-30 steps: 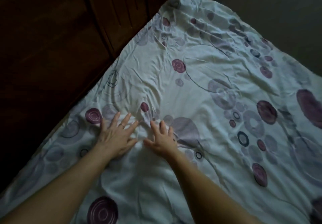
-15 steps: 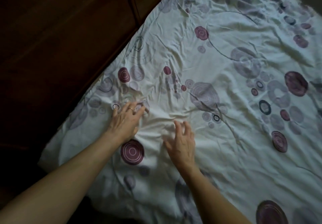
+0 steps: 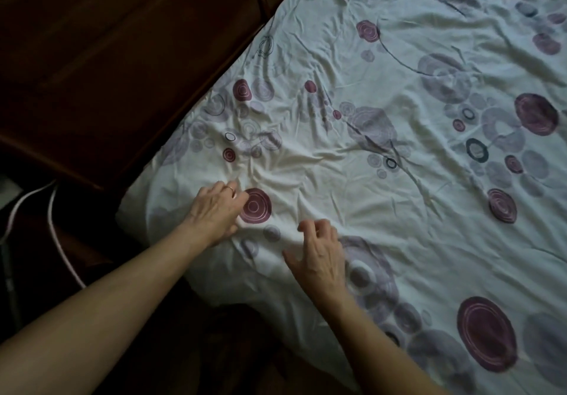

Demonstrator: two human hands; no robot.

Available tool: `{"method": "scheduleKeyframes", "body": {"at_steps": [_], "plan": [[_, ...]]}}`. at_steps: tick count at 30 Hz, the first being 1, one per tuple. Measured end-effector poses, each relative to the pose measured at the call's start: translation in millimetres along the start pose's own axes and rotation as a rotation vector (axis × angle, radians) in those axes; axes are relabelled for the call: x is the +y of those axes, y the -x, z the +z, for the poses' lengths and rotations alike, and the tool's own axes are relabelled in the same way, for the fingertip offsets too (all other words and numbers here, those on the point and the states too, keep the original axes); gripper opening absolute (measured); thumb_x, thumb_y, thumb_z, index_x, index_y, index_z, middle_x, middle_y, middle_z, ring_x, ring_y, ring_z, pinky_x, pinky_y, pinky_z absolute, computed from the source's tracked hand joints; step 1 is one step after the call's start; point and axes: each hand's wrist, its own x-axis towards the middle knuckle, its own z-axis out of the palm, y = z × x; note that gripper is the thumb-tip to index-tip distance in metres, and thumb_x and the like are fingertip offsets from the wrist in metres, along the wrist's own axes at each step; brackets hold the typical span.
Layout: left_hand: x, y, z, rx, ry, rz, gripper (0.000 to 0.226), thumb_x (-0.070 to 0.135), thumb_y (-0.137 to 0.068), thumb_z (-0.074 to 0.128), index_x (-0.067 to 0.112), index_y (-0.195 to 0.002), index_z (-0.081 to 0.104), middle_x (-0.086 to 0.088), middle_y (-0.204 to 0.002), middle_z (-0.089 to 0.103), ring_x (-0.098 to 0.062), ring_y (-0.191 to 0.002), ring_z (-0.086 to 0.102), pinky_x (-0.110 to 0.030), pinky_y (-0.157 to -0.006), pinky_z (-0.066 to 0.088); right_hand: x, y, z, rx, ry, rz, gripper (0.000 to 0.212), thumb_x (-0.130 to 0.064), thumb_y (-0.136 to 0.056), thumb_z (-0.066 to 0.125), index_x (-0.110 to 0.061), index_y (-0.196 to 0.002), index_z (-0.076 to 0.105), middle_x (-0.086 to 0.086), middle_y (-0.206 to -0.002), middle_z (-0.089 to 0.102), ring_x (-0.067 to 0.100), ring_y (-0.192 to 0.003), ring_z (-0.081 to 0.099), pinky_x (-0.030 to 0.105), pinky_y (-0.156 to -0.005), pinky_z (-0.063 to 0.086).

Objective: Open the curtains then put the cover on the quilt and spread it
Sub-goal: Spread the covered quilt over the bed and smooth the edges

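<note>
Down at six o'clock, two bare forearms reach in over the near edge of the bed. Right hand (image 3: 319, 256) hovers just above the quilt cover (image 3: 383, 155) with fingers curled loosely, nothing held between them — relaxed, ready to drop. Up at ten o'clock from it, the left hand (image 3: 216, 209), ring on one finger, has its fingers bent into the fabric beside a big maroon circle (image 3: 254, 205); it looks like a pinch on a fold, though the fingertips are tucked out of sight. Cover lies spread across the bed, near corner at eight o'clock, wrinkles fanning out toward twelve o'clock from where the hands work. By my read this is the spreading stage. Best play: hold that pinch firm, plant the right palm flat, then sweep outward toward three o'clock — long strokes, not dabs — so the creases run off the edge. Farther off, dark wooden furniture (image 3: 122, 57) fills ten to twelve o'clock.
</note>
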Motion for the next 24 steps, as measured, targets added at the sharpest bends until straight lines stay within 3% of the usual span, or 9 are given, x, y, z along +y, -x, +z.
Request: {"method": "scheduleKeyframes", "body": {"at_steps": [5,10,16,18,20,22,24], "plan": [[-24.7,27.4,12.8,-0.088,-0.119,-0.022,0.052,0.039,-0.083,0.062,0.021,-0.127,0.041,-0.004,-0.128,0.044,-0.023,-0.118,0.044,-0.036,-0.093,0.040,-9.0,39.2,30.2,-0.085,0.074,0.056,0.040,-0.050,-0.075,0.057,-0.022,-0.102,0.049,0.001,-0.106,0.046,0.023,-0.102,0.047,0.035,-0.077,0.044],[-15.8,37.8,27.7,-0.083,-0.144,0.071,0.048,0.024,-0.079,0.063,0.021,-0.122,0.041,-0.007,-0.133,0.041,-0.026,-0.120,0.042,-0.039,-0.090,0.039,-36.7,46.1,59.0,-0.100,0.185,0.007,0.051,-0.059,-0.067,0.058,-0.024,-0.103,0.047,0.000,-0.106,0.046,0.022,-0.097,0.045,0.035,-0.076,0.040],[-18.9,39.3,44.7,-0.030,-0.159,0.123,0.027,0.009,-0.088,0.053,0.016,-0.114,0.052,-0.006,-0.122,0.052,-0.026,-0.116,0.047,-0.037,-0.085,0.042,-56.2,44.9,67.9,-0.087,0.167,0.053,0.021,-0.038,-0.091,0.048,-0.022,-0.104,0.055,-0.001,-0.108,0.056,0.022,-0.100,0.049,0.036,-0.081,0.037],[-20.7,36.6,46.9,-0.038,-0.161,0.179,0.025,0.009,-0.091,0.048,0.015,-0.114,0.056,-0.006,-0.119,0.055,-0.024,-0.114,0.050,-0.036,-0.085,0.042,-63.4,48.1,59.5,-0.057,0.147,0.075,0.013,-0.034,-0.087,0.059,-0.022,-0.092,0.058,-0.003,-0.095,0.060,0.021,-0.088,0.055,0.036,-0.073,0.041],[-23.5,37.5,49.2,-0.028,-0.146,0.205,0.024,0.009,-0.093,0.044,0.015,-0.113,0.056,-0.006,-0.119,0.056,-0.024,-0.114,0.050,-0.036,-0.086,0.041,-70.3,53.4,52.4,-0.023,0.129,0.087,0.023,-0.029,-0.067,0.080,-0.022,-0.073,0.059,-0.004,-0.073,0.060,0.019,-0.066,0.058,0.034,-0.055,0.044],[-27.8,40.7,43.2,0.023,-0.104,0.246,0.025,0.006,-0.091,0.045,0.013,-0.112,0.057,-0.008,-0.116,0.056,-0.025,-0.110,0.051,-0.036,-0.086,0.042,-75.7,57.3,48.9,0.024,0.116,0.113,0.032,-0.021,-0.055,0.086,-0.022,-0.066,0.056,-0.003,-0.063,0.057,0.018,-0.056,0.056,0.031,-0.048,0.043],[-33.8,49.5,27.1,0.097,-0.077,0.332,0.020,0.005,-0.077,0.065,0.012,-0.096,0.064,-0.008,-0.096,0.064,-0.023,-0.090,0.061,-0.031,-0.073,0.049,-77.4,57.2,51.7,0.038,0.074,0.152,0.030,-0.015,-0.064,0.081,-0.021,-0.069,0.052,-0.001,-0.066,0.058,0.019,-0.057,0.054,0.031,-0.051,0.040]]}}
